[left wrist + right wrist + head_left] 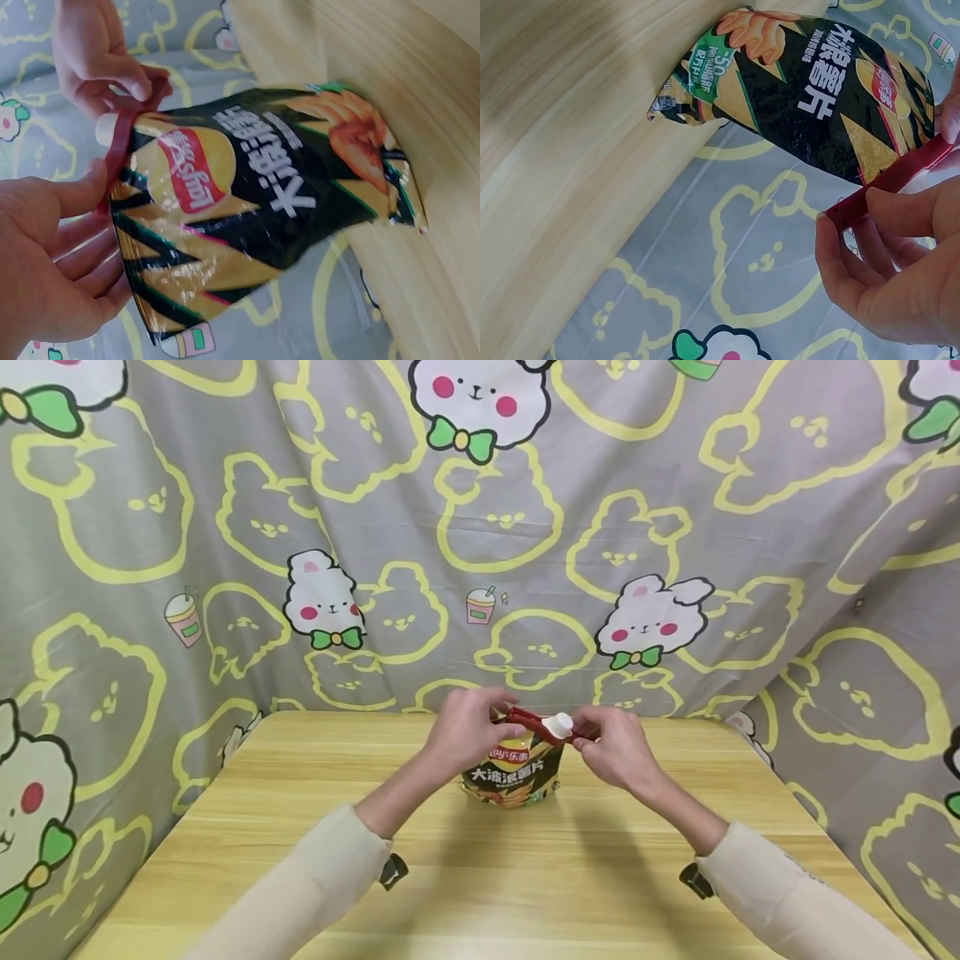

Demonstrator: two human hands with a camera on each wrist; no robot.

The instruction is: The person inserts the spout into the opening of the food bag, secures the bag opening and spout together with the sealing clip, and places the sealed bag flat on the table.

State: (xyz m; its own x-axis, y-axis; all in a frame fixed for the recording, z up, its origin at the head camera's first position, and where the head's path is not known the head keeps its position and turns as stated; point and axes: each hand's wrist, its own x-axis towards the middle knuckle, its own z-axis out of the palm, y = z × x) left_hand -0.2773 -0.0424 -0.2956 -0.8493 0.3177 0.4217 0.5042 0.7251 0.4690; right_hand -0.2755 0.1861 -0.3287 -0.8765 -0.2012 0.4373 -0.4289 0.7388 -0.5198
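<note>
A black and gold bag of potato chips [513,783] stands on the table at the middle of the head view, its bottom on the wood. Across its top edge lies a red bag clip [534,723] with a white spout cap [559,724]. My left hand [467,728] pinches the left part of the clip and bag top, thumb in front and fingers behind. At the clip's other end, my right hand [617,745] holds it between thumb and fingers, as the right wrist view shows. The clip hides the bag's upper edge.
The wooden table [315,877] spreads around the bag. A grey curtain [480,535] with yellow and white cartoon figures hangs close behind the bag and along both sides. Dark bands with small devices [393,871] sit at the cream sleeves [315,877].
</note>
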